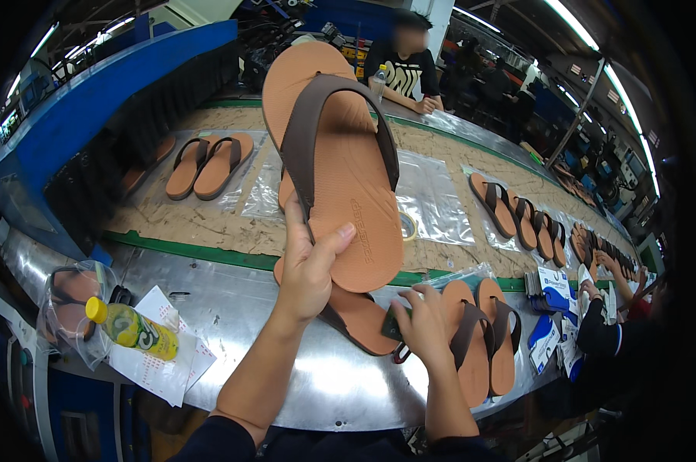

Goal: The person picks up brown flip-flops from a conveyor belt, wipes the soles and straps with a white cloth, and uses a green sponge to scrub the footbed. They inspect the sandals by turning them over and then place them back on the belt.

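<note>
Tan sandal (344,181) with fine surface lines and a dark brown strap (308,123). Yellow-green bottle (137,331), yellow cap (96,309). White paper (161,377) with red marks. Silver table (309,404). Brown belt (201,229) streaked darker, edged green. Blue hood (124,88), black curtain (167,104).

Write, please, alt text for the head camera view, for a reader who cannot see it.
The left hand holds up a tan sandal with a dark strap at a metal table; the right hand, near another sandal, seems to hold a small dark green object. Beyond, more sandals lie on a brown surface.
</note>
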Motion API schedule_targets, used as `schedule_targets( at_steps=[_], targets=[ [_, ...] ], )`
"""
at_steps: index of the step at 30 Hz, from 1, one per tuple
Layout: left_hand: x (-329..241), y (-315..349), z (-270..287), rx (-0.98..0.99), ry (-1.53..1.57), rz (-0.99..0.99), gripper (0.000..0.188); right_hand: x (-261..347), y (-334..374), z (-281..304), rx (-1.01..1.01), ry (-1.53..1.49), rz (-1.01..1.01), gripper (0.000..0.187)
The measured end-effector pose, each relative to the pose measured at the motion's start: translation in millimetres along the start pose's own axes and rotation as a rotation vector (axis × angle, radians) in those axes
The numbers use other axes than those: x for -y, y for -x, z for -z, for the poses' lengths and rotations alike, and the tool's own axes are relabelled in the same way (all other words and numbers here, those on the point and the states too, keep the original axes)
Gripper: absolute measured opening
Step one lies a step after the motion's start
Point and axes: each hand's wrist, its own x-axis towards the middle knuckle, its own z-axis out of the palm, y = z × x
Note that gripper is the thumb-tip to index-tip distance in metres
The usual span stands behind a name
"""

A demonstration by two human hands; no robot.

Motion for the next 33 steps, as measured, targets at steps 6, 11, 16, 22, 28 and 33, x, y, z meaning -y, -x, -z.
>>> schedule_targets(
  at_steps=[6, 11, 16, 22, 28, 33],
  targets=[
    [-13.0, 7.2, -5.8, 0.031, 0.002, 0.004, 0.062, 42.7, -28.2, -39.1, 0.191, -0.159, 0.096, 0.035],
    [-19.6, 12.8, -9.6, 0.025, -0.014, 0.021, 0.063, 38.2, -36.1, -25.5, 0.459, -0.133, -0.136, 0.042],
    [-11.7, 13.1, -12.7, 0.034, 0.027, 0.023, 0.063, 4.8, -17.4, -45.0, 0.224, -0.579, -0.186, 0.043],
    [2.4, 12.0, -4.8, 0.018, -0.116, -0.001, 0.064, -10.1, -38.5, 6.0, -0.003, -1.291, -0.482, 0.054],
    [61.6, 44.9, 47.7, -0.08, -0.258, 0.292, 0.065, -25.8, -21.0, -28.7, -0.163, -1.346, -0.518, 0.053],
    [54.9, 96.6, 83.6, -0.29, -0.413, 0.399, 0.057, 17.3, -19.4, -4.6, 0.471, -0.894, -0.504, 0.064]
  ],
)
